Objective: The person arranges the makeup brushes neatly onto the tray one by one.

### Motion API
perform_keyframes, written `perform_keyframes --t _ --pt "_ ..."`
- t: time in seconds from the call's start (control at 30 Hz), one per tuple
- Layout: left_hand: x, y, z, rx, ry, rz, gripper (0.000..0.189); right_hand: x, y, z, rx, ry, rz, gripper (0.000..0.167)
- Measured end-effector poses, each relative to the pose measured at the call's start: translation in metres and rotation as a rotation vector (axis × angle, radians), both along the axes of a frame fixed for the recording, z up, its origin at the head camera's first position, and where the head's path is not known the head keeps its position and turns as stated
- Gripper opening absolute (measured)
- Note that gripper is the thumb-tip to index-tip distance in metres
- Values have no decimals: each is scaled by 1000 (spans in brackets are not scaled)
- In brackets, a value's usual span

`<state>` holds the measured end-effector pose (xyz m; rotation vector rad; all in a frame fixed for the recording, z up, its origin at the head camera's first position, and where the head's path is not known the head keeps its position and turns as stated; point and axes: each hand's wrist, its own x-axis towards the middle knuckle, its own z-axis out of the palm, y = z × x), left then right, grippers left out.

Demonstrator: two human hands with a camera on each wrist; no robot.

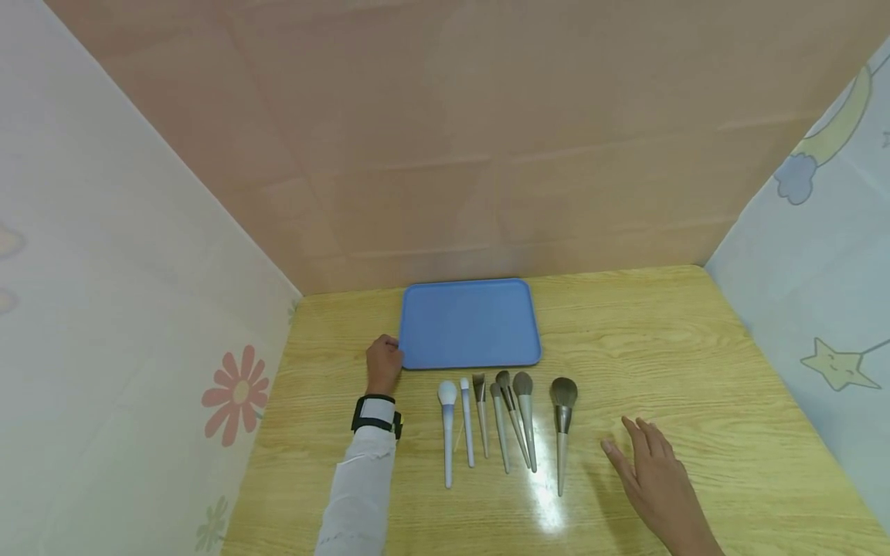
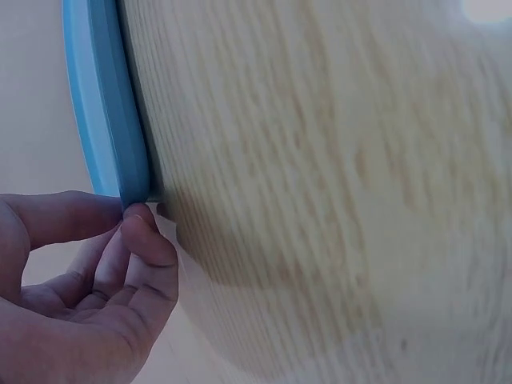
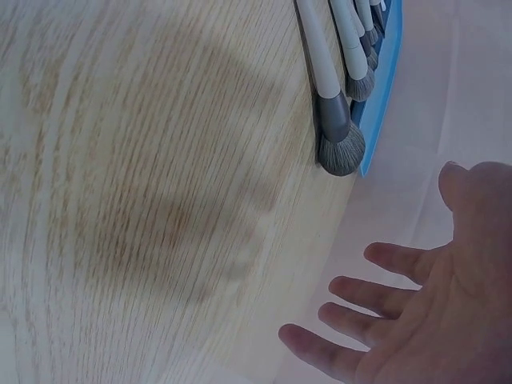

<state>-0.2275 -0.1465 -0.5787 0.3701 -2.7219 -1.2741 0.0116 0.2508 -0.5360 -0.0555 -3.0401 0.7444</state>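
A blue tray (image 1: 469,324) lies on the table, and my left hand (image 1: 385,363) pinches its near left corner between thumb and fingers. In the left wrist view the tray's rim (image 2: 108,104) meets those fingertips. Several makeup brushes lie in a row in front of the tray, bristles toward it. At the row's left is a white-bristled brush (image 1: 448,432); at its right end lies a large dark-bristled brush (image 1: 563,425). To the right of that brush my right hand (image 1: 653,479) hovers above the table with fingers spread, holding nothing. The right wrist view shows the large brush (image 3: 332,112) apart from the fingers.
The wooden table (image 1: 640,332) ends at a brownish cloth wall (image 1: 487,154) behind the tray. Patterned cloth walls (image 1: 139,270) stand at the left and right sides. Light glares off the tabletop below the brushes.
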Motion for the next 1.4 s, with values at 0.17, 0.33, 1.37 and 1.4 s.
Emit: perform_keyframes --t 0.17,0.33,1.37,1.4 --pt "-1 3 0 -1 -7 4 21 1 -1 -1 -4 -5 1 65" --pt "-4 8 -2 -27 -4 -11 19 2 -1 -2 -10 -7 -1 64" --pt "-6 28 4 -42 -25 -117 19 -6 -17 -1 -59 -37 5 48" --pt "-7 29 4 -43 -28 -117 19 -6 -18 -1 -65 -42 1 49"
